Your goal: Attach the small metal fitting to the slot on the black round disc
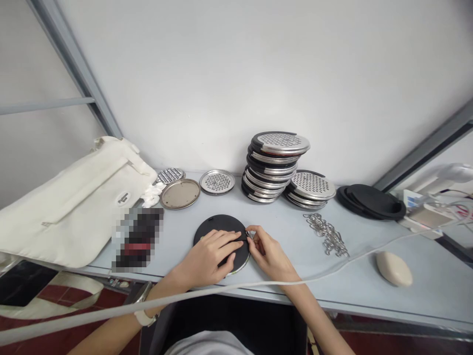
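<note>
A round black disc (pixel 220 228), with a thin pale rim along its lower edge, lies on the table before me. My left hand (pixel 218 254) rests across its top, fingers stretched out flat against the surface. At the disc's right edge my right hand (pixel 266 251) is closed in a pinch on a small metal clip (pixel 249 234), which looks like a wire hook and is partly covered by the fingertips. Farther right lies a loose heap of small metal clips (pixel 325 235).
Behind the disc stand a tall stack of perforated metal discs (pixel 273 167) with black edging and a lower stack (pixel 312 190). Black discs (pixel 371 201) and a cream rounded object (pixel 393 269) sit right; a white bag (pixel 74 207) lies left. A pale cable (pixel 185 295) crosses in front.
</note>
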A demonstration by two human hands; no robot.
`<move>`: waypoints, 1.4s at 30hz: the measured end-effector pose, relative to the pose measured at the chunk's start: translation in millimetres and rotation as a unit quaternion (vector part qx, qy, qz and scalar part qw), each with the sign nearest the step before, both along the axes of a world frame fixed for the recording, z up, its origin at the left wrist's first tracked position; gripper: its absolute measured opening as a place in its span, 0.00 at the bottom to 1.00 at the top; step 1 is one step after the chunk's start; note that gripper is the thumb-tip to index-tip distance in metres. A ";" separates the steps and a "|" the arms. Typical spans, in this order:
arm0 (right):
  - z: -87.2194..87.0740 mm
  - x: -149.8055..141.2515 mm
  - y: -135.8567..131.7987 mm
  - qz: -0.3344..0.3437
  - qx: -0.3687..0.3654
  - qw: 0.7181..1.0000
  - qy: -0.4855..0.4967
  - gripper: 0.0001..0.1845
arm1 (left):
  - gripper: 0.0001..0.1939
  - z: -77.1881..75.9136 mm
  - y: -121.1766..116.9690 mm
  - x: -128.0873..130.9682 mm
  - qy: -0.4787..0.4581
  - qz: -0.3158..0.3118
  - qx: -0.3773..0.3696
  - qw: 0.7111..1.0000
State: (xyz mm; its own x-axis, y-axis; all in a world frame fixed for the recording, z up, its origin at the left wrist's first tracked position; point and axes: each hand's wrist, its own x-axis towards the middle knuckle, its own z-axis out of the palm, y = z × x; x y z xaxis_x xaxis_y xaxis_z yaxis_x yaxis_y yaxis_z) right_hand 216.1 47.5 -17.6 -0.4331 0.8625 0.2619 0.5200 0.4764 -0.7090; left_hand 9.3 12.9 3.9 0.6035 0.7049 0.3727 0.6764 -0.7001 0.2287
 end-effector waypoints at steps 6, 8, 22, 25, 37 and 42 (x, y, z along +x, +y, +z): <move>-1.1 0.3 -0.4 0.000 -0.003 1.000 0.000 0.13 | 0.20 -1.1 0.5 0.1 -0.006 -0.006 0.010 1.000; -3.0 0.5 -0.2 0.001 -0.002 1.000 0.002 0.13 | 0.19 -1.1 0.3 0.1 -0.007 -0.003 0.011 1.000; -6.3 0.2 1.0 -0.007 0.048 0.999 0.021 0.13 | 0.20 3.4 -1.5 2.5 -0.015 0.003 0.019 1.000; -6.0 -0.6 2.0 -0.005 0.049 0.998 0.037 0.11 | 0.20 3.0 -0.9 2.1 -0.016 0.002 0.014 1.000; 1.5 -0.6 1.8 0.008 0.066 0.996 0.053 0.10 | 0.19 2.4 -0.7 1.2 -0.015 0.000 0.009 1.000; 0.2 -0.2 2.1 0.001 0.067 0.997 0.046 0.10 | 0.19 1.6 -0.5 1.2 -0.019 0.000 0.015 1.000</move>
State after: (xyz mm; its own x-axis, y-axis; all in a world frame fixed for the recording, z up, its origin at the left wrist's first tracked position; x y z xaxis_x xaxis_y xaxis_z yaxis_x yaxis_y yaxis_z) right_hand 216.0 49.7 -17.4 -0.4042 0.8158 0.4137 0.4551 0.5716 -0.6827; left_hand 10.4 12.4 5.5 0.5879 0.6930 0.4172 0.6676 -0.7070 0.2336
